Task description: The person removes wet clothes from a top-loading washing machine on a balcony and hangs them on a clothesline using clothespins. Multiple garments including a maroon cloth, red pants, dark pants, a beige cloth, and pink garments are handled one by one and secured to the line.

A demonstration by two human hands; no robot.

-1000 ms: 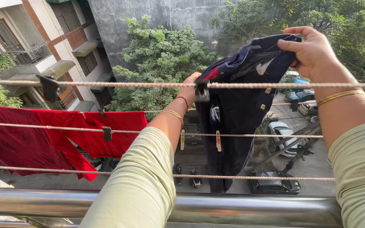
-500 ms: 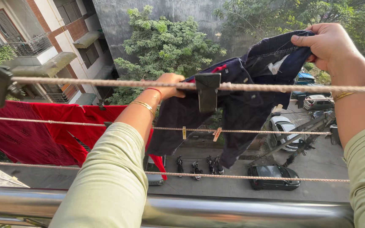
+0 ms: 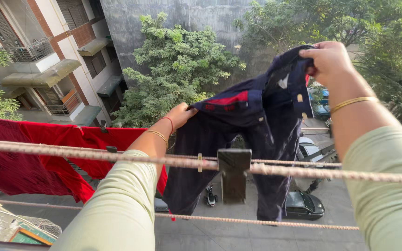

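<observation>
Both hands up: left hand and right hand grip the navy trousers spread above the clotheslines, unpegged yet, dark clothespin waiting, red garment already hung.

We are on a high balcony of a home in a town. Just below our hands run washing ropes with a dark clothes peg, and a red garment hangs left of our left hand. Far under the hands there is a street with parked cars; beyond them are apartment buildings and trees.
</observation>
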